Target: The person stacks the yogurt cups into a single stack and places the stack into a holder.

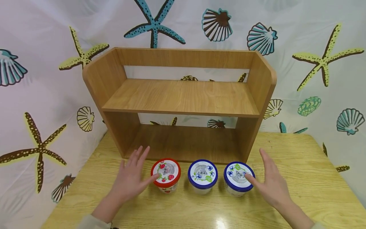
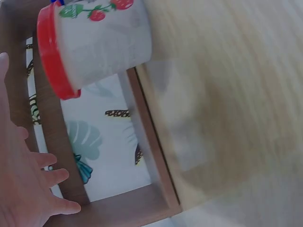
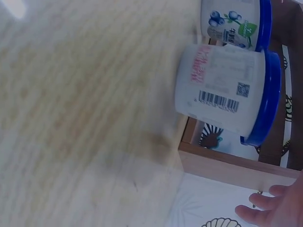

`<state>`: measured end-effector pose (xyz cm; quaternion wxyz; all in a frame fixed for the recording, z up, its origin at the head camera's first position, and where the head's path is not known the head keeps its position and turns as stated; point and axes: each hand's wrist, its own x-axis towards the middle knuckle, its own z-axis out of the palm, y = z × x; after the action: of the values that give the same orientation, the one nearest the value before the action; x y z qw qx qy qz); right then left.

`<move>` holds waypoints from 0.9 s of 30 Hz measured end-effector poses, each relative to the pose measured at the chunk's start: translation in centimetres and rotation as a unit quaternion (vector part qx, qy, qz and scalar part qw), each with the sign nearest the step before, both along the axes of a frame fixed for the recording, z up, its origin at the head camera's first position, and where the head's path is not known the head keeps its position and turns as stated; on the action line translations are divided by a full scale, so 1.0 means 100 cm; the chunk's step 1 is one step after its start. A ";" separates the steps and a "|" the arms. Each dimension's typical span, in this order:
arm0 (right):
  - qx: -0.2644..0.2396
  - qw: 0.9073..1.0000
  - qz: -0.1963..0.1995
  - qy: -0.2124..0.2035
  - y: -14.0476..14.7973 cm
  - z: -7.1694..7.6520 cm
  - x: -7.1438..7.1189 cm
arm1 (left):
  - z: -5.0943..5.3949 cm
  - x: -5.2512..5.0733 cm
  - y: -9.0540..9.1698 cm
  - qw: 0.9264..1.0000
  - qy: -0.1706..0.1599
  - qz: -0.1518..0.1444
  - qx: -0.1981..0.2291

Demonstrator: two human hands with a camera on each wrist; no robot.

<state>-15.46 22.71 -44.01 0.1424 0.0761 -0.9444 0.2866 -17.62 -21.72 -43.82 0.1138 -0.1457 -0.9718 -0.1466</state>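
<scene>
Three tubs stand in a row on the table in front of a wooden shelf. At the left is a red-lidded tub with strawberry pictures (image 1: pixel 166 173); in the middle stands a blue-lidded tub with blueberries (image 1: pixel 202 175), and another blue-lidded blueberry tub (image 1: pixel 239 178) is at the right. My left hand (image 1: pixel 130 178), fingers spread, is just left of the red tub, its thumb reaching over the lid's edge in the head view. On the other side, my right hand (image 1: pixel 270 183) is spread beside the right tub, thumb overlapping its lid. Whether either thumb touches cannot be told. Both hands hold nothing.
The two-tier wooden shelf (image 1: pixel 180 97) stands behind the tubs, with side panels and an open back. Its bottom front edge is close behind the lids. A light wood table (image 1: pixel 300 178) carries everything. A white curtain with starfish and shells (image 1: pixel 320 117) hangs behind.
</scene>
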 end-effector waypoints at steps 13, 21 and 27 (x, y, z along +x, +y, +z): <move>-0.054 0.997 0.004 -0.061 -0.012 -0.020 0.007 | -0.025 0.001 0.012 0.991 -0.032 -0.044 0.118; -0.083 0.992 0.006 -0.099 -0.018 -0.028 0.009 | -0.031 0.005 0.017 0.969 -0.109 -0.045 0.219; -0.095 0.990 0.021 -0.101 -0.018 -0.036 0.011 | -0.035 0.004 0.017 0.949 -0.140 -0.060 0.274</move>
<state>-14.36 20.86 -47.58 0.0470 0.0526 -0.9206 0.3841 -17.23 -20.05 -47.29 0.0026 -0.1453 -0.8896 -0.4330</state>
